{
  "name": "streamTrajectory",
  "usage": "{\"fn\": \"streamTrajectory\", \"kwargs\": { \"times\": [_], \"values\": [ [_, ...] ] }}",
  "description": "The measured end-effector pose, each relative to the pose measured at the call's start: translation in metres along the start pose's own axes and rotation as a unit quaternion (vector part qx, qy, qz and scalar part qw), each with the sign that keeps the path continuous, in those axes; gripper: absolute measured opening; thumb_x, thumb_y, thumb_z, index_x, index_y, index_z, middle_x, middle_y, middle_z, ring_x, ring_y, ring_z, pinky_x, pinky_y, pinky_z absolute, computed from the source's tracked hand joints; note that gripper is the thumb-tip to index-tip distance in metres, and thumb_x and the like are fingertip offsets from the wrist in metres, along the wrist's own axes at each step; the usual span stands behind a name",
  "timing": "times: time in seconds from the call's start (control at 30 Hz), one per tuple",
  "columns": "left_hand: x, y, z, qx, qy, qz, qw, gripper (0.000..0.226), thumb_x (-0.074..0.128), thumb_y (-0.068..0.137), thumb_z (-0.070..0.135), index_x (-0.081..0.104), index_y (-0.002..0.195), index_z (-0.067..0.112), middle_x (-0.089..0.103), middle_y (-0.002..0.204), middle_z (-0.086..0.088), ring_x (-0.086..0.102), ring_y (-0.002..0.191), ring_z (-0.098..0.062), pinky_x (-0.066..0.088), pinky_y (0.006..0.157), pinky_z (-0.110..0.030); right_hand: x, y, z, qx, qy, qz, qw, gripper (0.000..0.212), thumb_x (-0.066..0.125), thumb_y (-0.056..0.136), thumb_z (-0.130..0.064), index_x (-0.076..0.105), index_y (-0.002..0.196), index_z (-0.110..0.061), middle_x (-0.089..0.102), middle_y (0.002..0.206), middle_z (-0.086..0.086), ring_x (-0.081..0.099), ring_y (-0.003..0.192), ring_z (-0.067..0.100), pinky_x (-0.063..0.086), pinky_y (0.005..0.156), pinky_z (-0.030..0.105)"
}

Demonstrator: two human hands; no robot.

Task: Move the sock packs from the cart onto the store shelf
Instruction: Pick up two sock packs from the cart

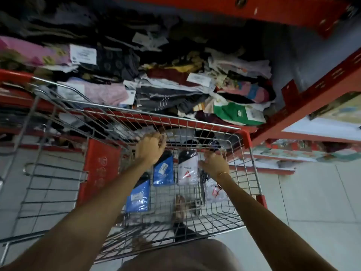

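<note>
Several sock packs lie in the wire cart [242, 151]: a blue pack [163, 173], a second blue pack [137, 195] nearer me, a white pack [187, 170] and a clear pack [213, 192] partly under my right wrist. Dark packs [197, 138] sit at the cart's far end. My left hand [150, 148] hovers over the top of the first blue pack with its fingers curled; whatever is under them is hidden. My right hand [214, 164] is low in the cart, fingers apart, fingertips at the white pack's right edge. The red shelf [304, 94] beyond holds heaped packs.
The cart's far rim presses against the shelf's red front lip [136, 116]. A red child-seat flap [101, 167] stands at the cart's left. Another red shelf upright and lower shelves [316, 133] are at the right. Pale floor tiles [316, 202] lie around the cart.
</note>
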State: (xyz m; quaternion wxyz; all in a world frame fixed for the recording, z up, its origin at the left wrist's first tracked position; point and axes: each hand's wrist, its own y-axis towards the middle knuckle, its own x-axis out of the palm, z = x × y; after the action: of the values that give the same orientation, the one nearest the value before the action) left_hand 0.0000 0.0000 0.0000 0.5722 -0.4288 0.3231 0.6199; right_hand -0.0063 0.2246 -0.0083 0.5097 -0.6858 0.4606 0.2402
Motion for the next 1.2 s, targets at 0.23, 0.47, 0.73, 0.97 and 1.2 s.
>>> {"fn": "streamTrajectory", "kwargs": {
  "times": [0.23,0.47,0.73,0.97,1.2],
  "values": [
    [0.100,0.015,-0.029,-0.245,-0.049,-0.178,0.952,0.051,0.066,0.085,0.042,0.068,0.095,-0.008,0.071,0.097,-0.026,0.068,0.090,-0.037,0.054,0.071,-0.040,0.062,0.026,0.056,0.191,-0.016,-0.074,0.979,0.083,0.073,0.079,-0.043,0.034,0.138,0.002,0.046,0.135,0.018,0.044,0.124,0.031,0.043,0.105,0.038],
    [0.166,0.028,-0.037,-0.302,-0.039,-0.134,0.943,0.073,0.072,0.077,0.047,0.052,0.120,-0.009,0.050,0.127,-0.027,0.048,0.116,-0.041,0.049,0.093,-0.046,0.092,0.048,0.076,0.218,0.007,-0.017,0.976,0.113,0.081,0.068,-0.045,0.015,0.145,0.006,0.037,0.143,0.025,0.038,0.132,0.037,0.037,0.111,0.044],
    [0.184,0.021,0.020,-0.167,-0.125,-0.075,0.975,0.076,0.068,0.083,0.040,0.039,0.139,-0.002,0.043,0.139,-0.023,0.042,0.127,-0.036,0.048,0.096,-0.040,0.096,0.051,0.080,0.220,0.041,0.011,0.975,0.111,0.083,0.066,-0.046,0.018,0.144,-0.001,0.048,0.134,0.022,0.050,0.121,0.038,0.048,0.099,0.050],
    [0.217,0.030,0.055,-0.285,-0.116,-0.142,0.941,0.132,0.081,0.055,0.061,0.013,0.149,-0.002,0.037,0.148,-0.022,0.038,0.135,-0.037,0.040,0.106,-0.041,0.096,0.047,0.084,0.215,0.030,0.045,0.975,0.105,0.085,0.057,-0.051,0.031,0.134,-0.004,0.056,0.124,0.018,0.059,0.111,0.035,0.055,0.087,0.044],
    [0.188,0.020,0.058,-0.285,-0.105,-0.147,0.941,0.122,0.081,0.050,0.064,0.028,0.141,0.002,0.047,0.139,-0.020,0.053,0.120,-0.036,0.050,0.095,-0.041,0.078,0.033,0.080,0.208,0.057,0.065,0.974,0.093,0.083,0.061,-0.049,0.036,0.129,-0.006,0.061,0.118,0.017,0.064,0.102,0.034,0.055,0.079,0.041]
  ]
}}
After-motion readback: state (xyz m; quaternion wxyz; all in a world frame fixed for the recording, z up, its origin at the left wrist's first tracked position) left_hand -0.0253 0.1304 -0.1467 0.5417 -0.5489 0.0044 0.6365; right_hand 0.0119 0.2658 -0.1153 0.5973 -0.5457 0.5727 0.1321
